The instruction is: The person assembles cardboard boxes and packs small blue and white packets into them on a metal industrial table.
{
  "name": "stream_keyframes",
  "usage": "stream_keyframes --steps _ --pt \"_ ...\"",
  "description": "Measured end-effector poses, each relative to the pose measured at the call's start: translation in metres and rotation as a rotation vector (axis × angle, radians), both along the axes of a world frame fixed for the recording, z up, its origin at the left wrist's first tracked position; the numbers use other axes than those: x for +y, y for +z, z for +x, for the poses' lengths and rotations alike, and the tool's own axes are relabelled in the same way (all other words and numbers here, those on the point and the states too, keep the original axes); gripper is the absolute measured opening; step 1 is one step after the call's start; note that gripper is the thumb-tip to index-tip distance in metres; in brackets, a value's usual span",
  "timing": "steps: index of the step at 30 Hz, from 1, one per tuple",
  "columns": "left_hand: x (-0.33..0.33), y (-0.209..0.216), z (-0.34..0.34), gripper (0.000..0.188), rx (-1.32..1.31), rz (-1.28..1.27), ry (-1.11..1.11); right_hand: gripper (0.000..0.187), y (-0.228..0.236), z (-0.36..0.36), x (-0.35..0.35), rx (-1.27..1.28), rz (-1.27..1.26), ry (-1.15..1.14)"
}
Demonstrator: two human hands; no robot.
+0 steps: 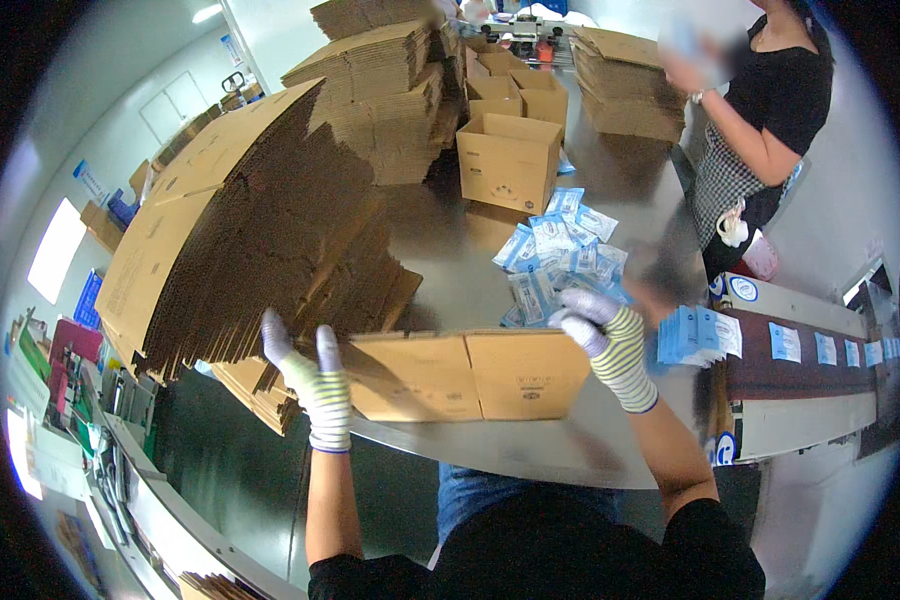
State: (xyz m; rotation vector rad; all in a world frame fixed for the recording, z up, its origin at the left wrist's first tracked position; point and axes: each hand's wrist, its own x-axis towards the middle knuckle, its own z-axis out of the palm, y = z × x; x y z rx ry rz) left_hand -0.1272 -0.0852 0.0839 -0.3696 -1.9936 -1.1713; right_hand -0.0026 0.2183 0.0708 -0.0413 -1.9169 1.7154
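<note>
A folded-flat cardboard box [420,378] stands on its long edge in front of me, near the table's front edge. My right hand [613,350], in a striped glove with pale fingertips, is closed on its upper right corner. At the other end my left hand [315,390], gloved alike, has thumb and fingers spread. Its thumb is beside the box's left edge; whether it touches the cardboard I cannot tell. Beyond the box lies a loose heap of blue-and-white packets [565,240], with an open cardboard box [510,165] behind it.
Flat cardboard stacks [160,240] rise at the left, with more [370,100] farther back. To the right, a dark conveyor belt [800,370] carries single packets, with a packet row [692,335] at its near end. A person [770,120] stands at the far right of the metal table [420,225].
</note>
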Motion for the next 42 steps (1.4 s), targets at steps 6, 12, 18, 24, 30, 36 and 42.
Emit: stream_keyframes --steps 6,12,18,24,30,36,42 --pt "0.004 -0.016 0.023 0.031 0.169 -0.833 -0.044 0.019 0.004 -0.001 -0.013 -0.093 0.142 -0.075" --pt "-0.012 -0.016 0.049 0.031 0.218 -0.876 -0.089 0.051 0.002 0.022 -0.021 0.134 1.304 -0.164" --pt "-0.025 -0.006 0.060 0.025 0.169 -0.817 -0.300 0.045 -0.004 0.041 -0.015 0.288 1.296 -0.091" --pt "-0.029 0.028 0.063 0.022 -0.055 -0.900 -0.391 0.041 -0.005 0.035 -0.022 0.333 1.042 -0.071" --pt "-0.043 0.049 0.063 0.035 -0.449 -0.717 -0.671 0.037 0.007 -0.010 0.029 0.519 1.024 -0.114" --pt "-0.001 0.051 0.108 0.086 -0.515 -1.129 -0.486 0.033 0.002 -0.031 -0.022 0.505 1.032 0.728" --pt "0.010 0.054 0.095 0.081 -0.300 -1.171 -0.826 0.034 -0.028 -0.053 -0.021 0.143 1.283 0.808"
